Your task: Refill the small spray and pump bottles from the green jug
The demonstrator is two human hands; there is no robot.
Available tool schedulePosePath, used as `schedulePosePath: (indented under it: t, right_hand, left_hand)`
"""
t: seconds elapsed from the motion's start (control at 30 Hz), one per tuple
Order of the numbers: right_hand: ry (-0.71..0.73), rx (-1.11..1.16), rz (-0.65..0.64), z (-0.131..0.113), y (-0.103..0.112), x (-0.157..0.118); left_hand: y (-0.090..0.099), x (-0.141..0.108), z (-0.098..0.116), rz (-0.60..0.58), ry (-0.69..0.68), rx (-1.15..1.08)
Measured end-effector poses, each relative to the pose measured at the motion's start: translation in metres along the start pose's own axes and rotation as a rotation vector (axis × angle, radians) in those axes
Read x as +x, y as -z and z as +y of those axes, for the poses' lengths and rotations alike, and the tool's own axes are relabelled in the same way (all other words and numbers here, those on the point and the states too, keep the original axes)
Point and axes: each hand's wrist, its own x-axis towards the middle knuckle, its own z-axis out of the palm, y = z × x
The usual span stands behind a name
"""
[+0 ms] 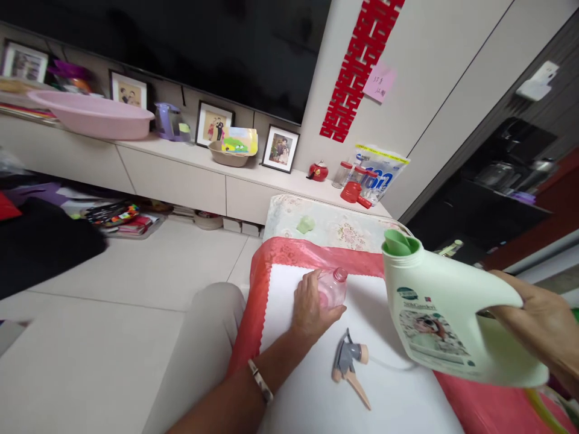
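Wrapped around a clear pink bottle (335, 290) with an open neck, my left hand (312, 310) rests at the white board (289, 325). My right hand (534, 319) grips the handle of a large pale green jug (438, 313), which is tilted with its uncapped mouth and green spout toward the upper left, to the right of the bottle and apart from it. A grey and peach spray head (347, 360) with a thin tube lies on the board below the bottle. A green cap (306, 225) sits on the floral cloth beyond.
Red cloth (260, 289) borders the board. Behind it, a low cabinet (181, 163) holds a pink basin (97, 114), framed pictures, a red pot (319, 171), red-lidded jars and a plastic pack (380, 172). Dark cloth (49, 247) lies on the floor at left.
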Motion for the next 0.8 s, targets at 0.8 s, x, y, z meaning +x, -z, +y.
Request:
schedulePosePath:
  t: [0.8]
  right_hand:
    - [0.145, -0.713, -0.369, -0.052, 0.025, 0.008]
  left_hand:
    - [0.001, -0.001, 0.0, -0.021, -0.013, 0.034]
